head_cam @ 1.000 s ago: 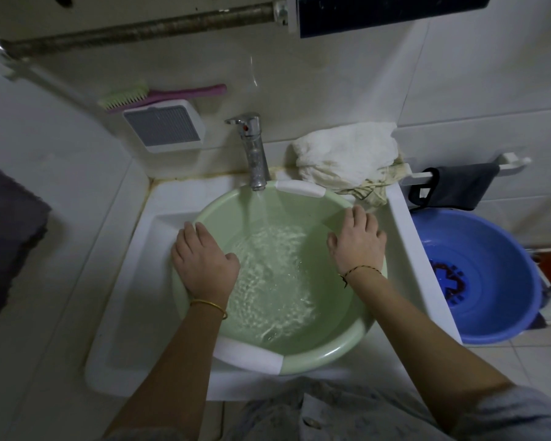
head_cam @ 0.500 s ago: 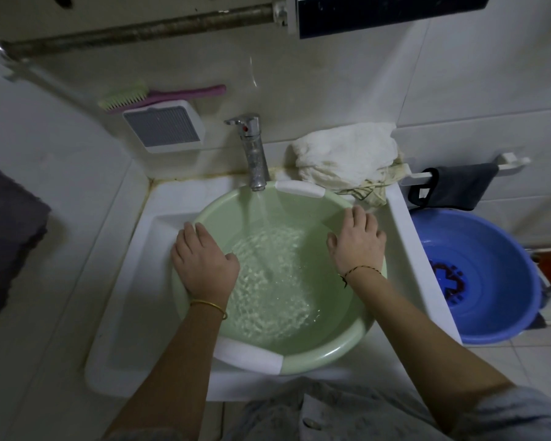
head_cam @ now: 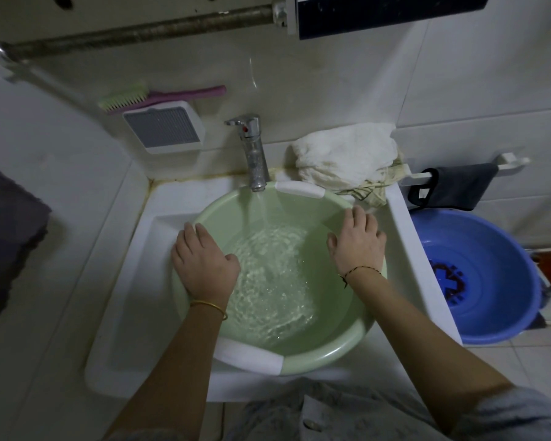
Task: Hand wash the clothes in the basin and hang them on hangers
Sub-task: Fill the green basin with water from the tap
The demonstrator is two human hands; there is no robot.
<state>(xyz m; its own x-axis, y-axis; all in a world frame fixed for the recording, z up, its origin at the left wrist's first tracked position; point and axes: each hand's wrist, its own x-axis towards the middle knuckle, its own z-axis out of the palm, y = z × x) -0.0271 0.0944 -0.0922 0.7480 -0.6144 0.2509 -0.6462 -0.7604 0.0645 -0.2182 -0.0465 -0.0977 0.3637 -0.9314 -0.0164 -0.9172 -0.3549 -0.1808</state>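
My left hand and right hand lie flat, fingers spread, on opposite rims of the green basin in the sink. Tap water fills it. White clothes sit bunched at the sink's back right corner.

Pale-green basin (white grips) — blue tub, pink-handled brush.
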